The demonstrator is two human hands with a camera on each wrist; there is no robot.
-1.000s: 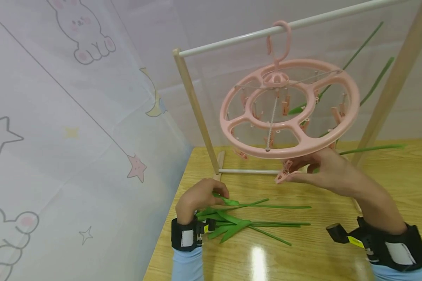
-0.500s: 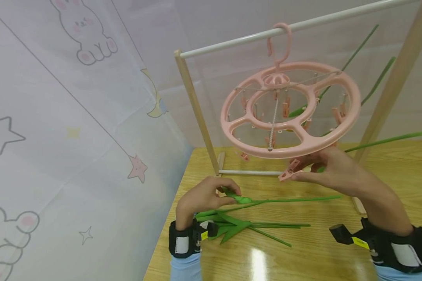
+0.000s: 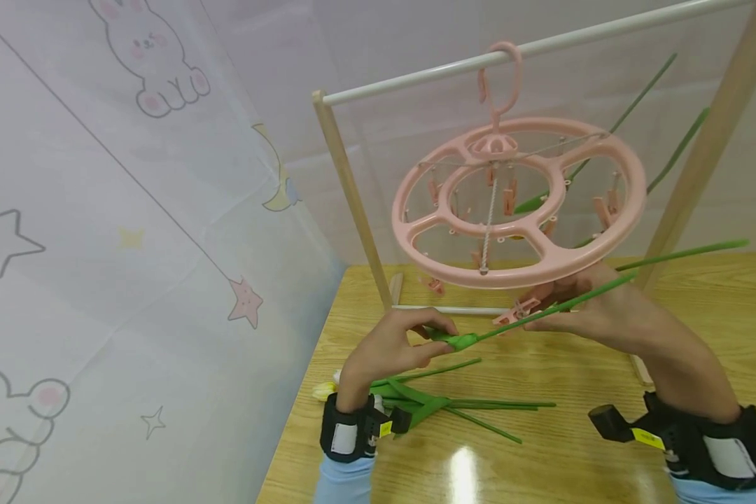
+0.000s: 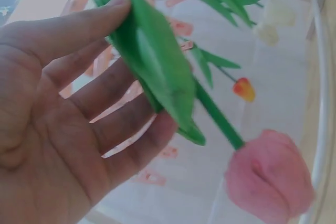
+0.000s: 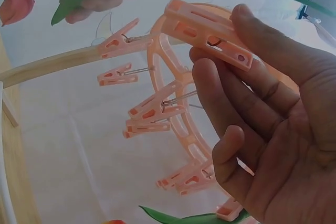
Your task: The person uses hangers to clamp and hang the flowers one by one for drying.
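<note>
My left hand [image 3: 397, 343] holds an artificial pink tulip [image 4: 270, 177] by its green leaves, the thumb on one side and the fingers behind. In the head view the stem slants up to the right, crossing in front of my right hand [image 3: 595, 311]. That hand pinches a pink clothes peg [image 5: 202, 32] between thumb and fingers, under the front rim of a round pink peg hanger [image 3: 472, 274]. Several other pegs [image 5: 157, 103] dangle from the hanger. Some grip tulips, among them a red-yellow one [image 4: 244, 89] and white ones [image 4: 266, 33].
The hanger hooks over a white rod [image 3: 579, 33] on a wooden stand [image 3: 346, 182]. Several tulips with green stems [image 3: 498, 404] lie on the wooden table [image 3: 542, 462], below my left forearm. A patterned cloth [image 3: 164, 280] covers the wall at left.
My left hand has lifted the tulip from beside the pile, up and to the right, toward the peg. My right hand stays at the peg, which has turned slightly.
</note>
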